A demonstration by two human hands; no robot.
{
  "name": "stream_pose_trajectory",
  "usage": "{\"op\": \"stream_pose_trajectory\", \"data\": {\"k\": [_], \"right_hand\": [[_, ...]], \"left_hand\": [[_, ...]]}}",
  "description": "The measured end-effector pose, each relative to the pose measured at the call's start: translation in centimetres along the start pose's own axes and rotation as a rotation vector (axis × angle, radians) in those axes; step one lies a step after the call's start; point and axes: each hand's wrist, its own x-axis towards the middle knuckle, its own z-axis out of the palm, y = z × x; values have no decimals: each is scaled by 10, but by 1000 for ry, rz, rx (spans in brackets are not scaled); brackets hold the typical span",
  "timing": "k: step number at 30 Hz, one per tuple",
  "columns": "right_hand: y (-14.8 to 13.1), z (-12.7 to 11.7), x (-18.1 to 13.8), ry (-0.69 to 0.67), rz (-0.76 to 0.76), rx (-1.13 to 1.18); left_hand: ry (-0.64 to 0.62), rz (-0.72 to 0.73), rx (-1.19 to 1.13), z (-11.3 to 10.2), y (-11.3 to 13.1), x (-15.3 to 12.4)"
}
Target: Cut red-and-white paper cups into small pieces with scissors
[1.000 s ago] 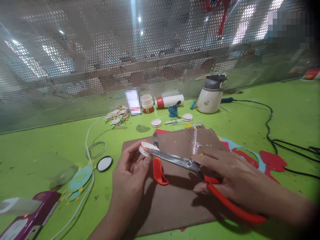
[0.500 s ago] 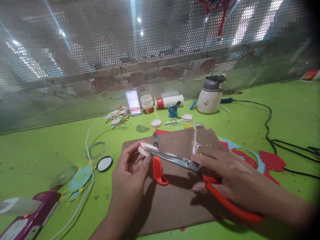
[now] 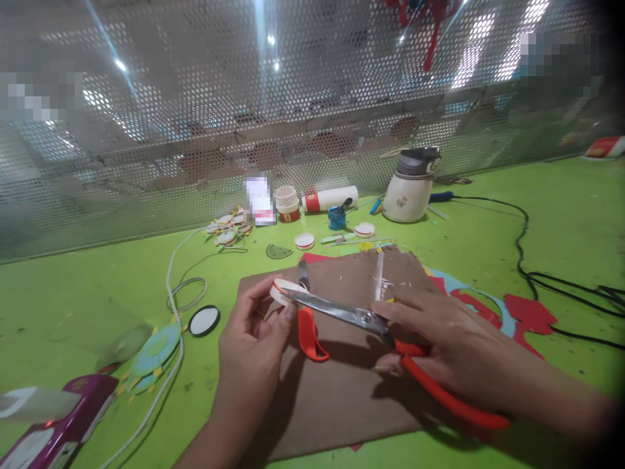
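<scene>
Between its thumb and fingers my left hand (image 3: 258, 322) pinches a small white paper cup base (image 3: 279, 296) with a red line round its edge. My right hand (image 3: 439, 332) grips a large pair of scissors (image 3: 336, 311) with red-orange handles. The blades point left, and their tips lie against the rim of the cup base. Beneath both hands is a brown cardboard sheet (image 3: 342, 404). A second, smaller pair of scissors with orange handles (image 3: 308, 335) rests on that sheet beside my left hand, partly covered by the blades.
At left are a purple glue gun (image 3: 73, 417), a white cable (image 3: 168, 365), a turquoise paper flower (image 3: 159, 352) and a black-rimmed disc (image 3: 204, 320). A white jar (image 3: 406, 195), a paint pot (image 3: 336, 218) and paper cups (image 3: 288, 205) stand behind. Red paper scraps (image 3: 530, 312) lie right.
Hardly anything differs. Both hands keep their grip, and the scissors stay at the rim of the cup base with only a slight shift of the handles.
</scene>
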Motion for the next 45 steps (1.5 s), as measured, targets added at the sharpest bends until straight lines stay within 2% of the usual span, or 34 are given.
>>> {"op": "stream_pose_trajectory", "data": {"k": [12,22,36,41,45], "right_hand": [[6,5,-2,23,-19,-1],[2,1,0,-20,3,-33],[3,2,-2,-35,-2,-6],[2,1,-2,-27,1,-7],[1,-1,-2,-33,13,-8]], "left_hand": [[-1,17,28,-1,-2,1],[-18,-22,-16,-1,0,-1],[-24,7,13,1,6,-2],[-58,-11,-52,-1,7,-2],[-21,-17,-7,0,5,-2]]}}
